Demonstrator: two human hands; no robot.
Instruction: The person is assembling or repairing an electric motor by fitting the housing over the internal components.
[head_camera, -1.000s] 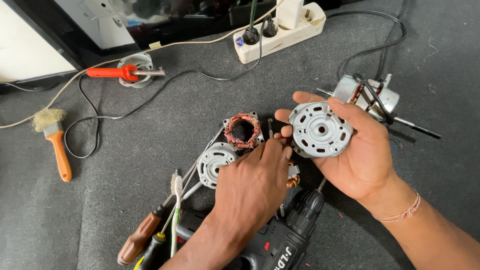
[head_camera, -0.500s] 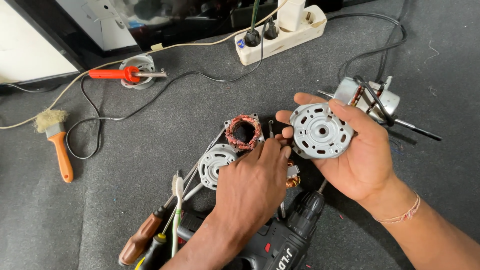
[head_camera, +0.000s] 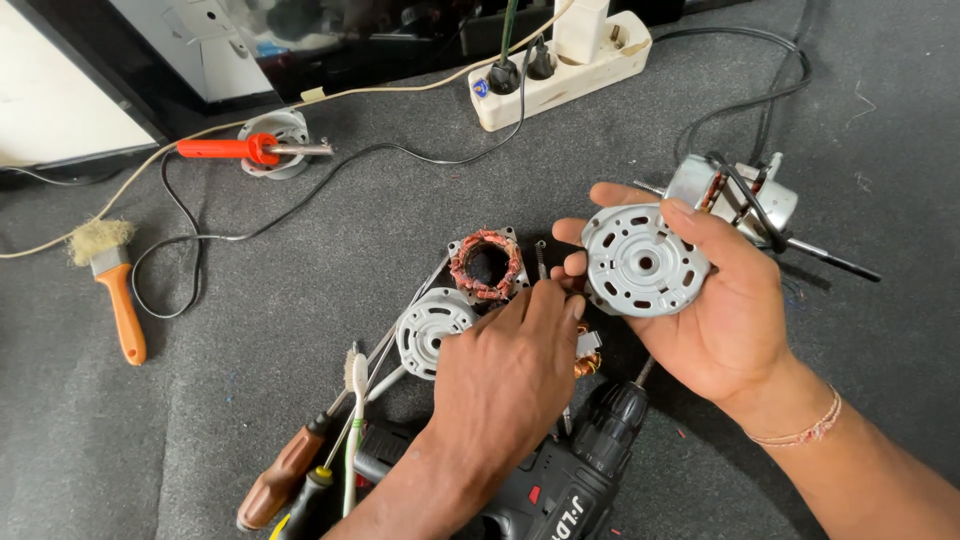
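Round grey metal motor end cover (head_camera: 643, 262) sits cradled in the right hand (head_camera: 720, 300), fingers curled over its rim, above the dark felt floor (head_camera: 250, 380). It looks stiff, fairly light and smooth, best gripped by the rim. The left hand (head_camera: 505, 375) is loosely curled, fingertips at a small screw I can't quite make out. I count two such covers; the second (head_camera: 430, 330) lies beside one copper-wound stator (head_camera: 487, 263).

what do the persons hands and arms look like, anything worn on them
Both hands are bare, without gloves, and no sleeves show on either forearm. The right hand has a thin beaded string bracelet at the wrist. The left hand shows no ring, watch or band.
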